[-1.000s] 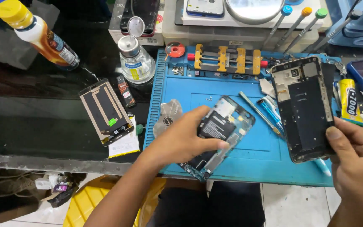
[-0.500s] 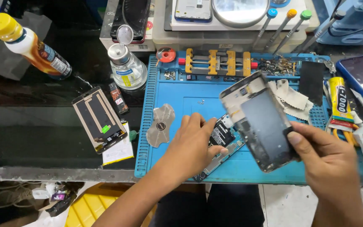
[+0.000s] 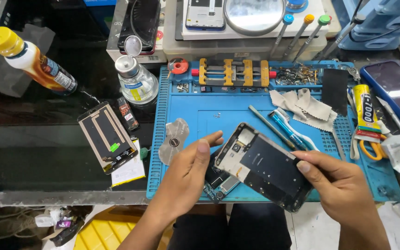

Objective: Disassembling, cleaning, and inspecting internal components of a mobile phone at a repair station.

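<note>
While both hands touch it, the phone frame (image 3: 265, 171) tilts between them.

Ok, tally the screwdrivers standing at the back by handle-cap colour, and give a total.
Blue cap: 1
Orange cap: 1
Green cap: 1
Total: 3 screwdrivers, standing side by side behind the blue mat.

Left hand (image 3: 188, 173) half-open; right hand (image 3: 343, 185) pinching.
</note>
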